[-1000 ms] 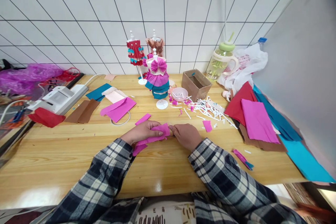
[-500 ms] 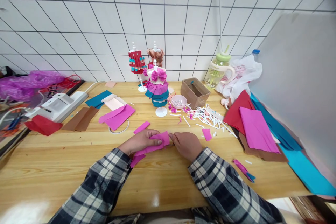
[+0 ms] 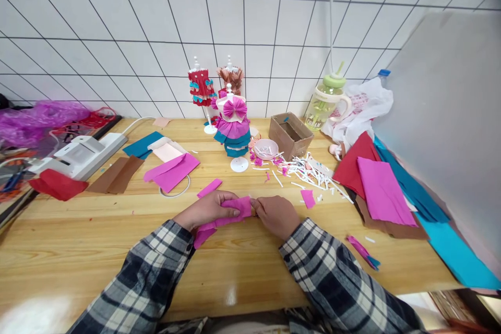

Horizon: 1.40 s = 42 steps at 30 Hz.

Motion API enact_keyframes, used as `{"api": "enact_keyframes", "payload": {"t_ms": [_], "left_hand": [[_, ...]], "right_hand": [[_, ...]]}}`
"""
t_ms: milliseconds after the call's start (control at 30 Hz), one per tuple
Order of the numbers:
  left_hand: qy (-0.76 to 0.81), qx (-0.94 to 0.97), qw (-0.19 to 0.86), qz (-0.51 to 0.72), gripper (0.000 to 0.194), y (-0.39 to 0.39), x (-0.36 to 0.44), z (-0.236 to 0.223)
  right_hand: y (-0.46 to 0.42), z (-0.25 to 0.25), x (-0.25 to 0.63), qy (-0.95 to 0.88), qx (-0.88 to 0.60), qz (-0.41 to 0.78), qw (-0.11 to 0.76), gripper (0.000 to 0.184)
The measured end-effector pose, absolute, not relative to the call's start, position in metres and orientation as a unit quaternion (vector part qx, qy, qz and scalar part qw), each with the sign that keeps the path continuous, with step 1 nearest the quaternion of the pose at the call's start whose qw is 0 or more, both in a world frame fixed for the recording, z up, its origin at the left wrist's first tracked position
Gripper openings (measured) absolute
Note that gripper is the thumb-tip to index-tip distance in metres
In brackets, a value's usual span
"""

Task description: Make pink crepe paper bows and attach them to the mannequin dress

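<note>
My left hand (image 3: 213,209) is closed on a folded strip of magenta crepe paper (image 3: 243,207), thumb on top, with the strip's lower end hanging toward the table. At the strip's right end is my right hand (image 3: 277,214), its fingers curled tight. A small dark and golden bit shows under those fingers; what it belongs to is hidden. Just beyond the left hand lies a narrow magenta paper piece (image 3: 210,188). To the right of my right hand rests a small magenta scrap (image 3: 308,198).
A small dress form in magenta and teal paper (image 3: 232,128) stands ahead, two more behind it. Around it are a pink bowl (image 3: 266,149), a cardboard box (image 3: 290,135) and white paper strips (image 3: 313,173). Coloured paper sheets (image 3: 385,190) lie right; a power strip (image 3: 88,155) lies left.
My right fingers have come in against the right end of the magenta paper, closing the small gap there. The left hand keeps its hold. The camera view has shifted slightly.
</note>
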<state>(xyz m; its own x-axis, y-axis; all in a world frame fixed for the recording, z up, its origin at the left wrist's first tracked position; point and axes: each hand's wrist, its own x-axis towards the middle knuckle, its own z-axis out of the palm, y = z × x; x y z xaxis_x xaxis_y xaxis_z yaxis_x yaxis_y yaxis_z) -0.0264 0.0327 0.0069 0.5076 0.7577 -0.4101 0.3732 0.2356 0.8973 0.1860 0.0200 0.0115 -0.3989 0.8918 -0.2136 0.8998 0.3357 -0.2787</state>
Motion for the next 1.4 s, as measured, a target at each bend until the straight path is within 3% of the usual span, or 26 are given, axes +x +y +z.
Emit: {"api": "enact_keyframes", "payload": {"t_ms": [1167,1400], "left_hand": [[0.485,0.637,0.587,0.123,0.029,0.0309,-0.0245,0.0058],[0.472,0.609,0.624,0.129,0.034,0.0295,-0.0242,0.0068]], "right_hand": [[0.0172,0.0195,0.1807,0.834,0.519,-0.176,0.065,0.052],[0.0174,0.0205,0.1821,0.832,0.515,-0.193,0.068,0.054]]}}
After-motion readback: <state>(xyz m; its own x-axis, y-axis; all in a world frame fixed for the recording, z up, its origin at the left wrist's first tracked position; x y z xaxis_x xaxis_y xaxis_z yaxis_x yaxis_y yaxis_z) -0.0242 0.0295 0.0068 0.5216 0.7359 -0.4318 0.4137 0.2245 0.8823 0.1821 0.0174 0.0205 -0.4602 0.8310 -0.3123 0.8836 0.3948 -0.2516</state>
